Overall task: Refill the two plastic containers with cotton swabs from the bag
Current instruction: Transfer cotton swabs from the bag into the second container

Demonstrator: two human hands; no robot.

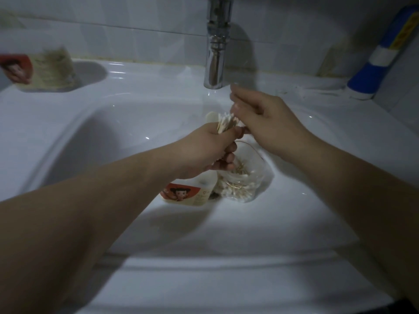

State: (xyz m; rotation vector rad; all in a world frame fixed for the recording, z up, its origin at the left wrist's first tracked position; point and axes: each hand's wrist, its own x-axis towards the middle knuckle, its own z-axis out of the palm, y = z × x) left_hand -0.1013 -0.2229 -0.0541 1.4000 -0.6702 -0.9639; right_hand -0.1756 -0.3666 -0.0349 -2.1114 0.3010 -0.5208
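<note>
- Over the white sink (127, 123) basin, your left hand (204, 150) is clenched round a bundle of cotton swabs (224, 122), whose white tips stick up past your thumb.
- Your right hand (265, 118) sits just beside it with its fingers curled, its thumb tip against your left thumb and its forefinger at the swab tips. The frame is dim and blurred there, so it is impossible to tell whether it actually pinches any swabs.
- Directly beneath your left hand the clear plastic bag (247, 180) lies down in the basin with more swabs inside. Your fingers cover its upper edge.
- Touching the bag on its left is one plastic container (181, 193) with a red cartoon label. It is partly hidden under your left wrist, so its opening is out of sight.
- The second container (45, 69), with the same red label, stands well apart on the back-left ledge of the sink. It is packed with swabs and blurred.
- A chrome tap (215, 53) rises at the back centre, its lower end near your right fingertips.
- A blue-and-white bottle (376, 60) leans against the tiled wall (113, 30) in the back-right corner, well apart from both hands.
- Your left forearm (102, 211) and right forearm (362, 189) cross the lower half of the view and hide much of the sink's front rim.
</note>
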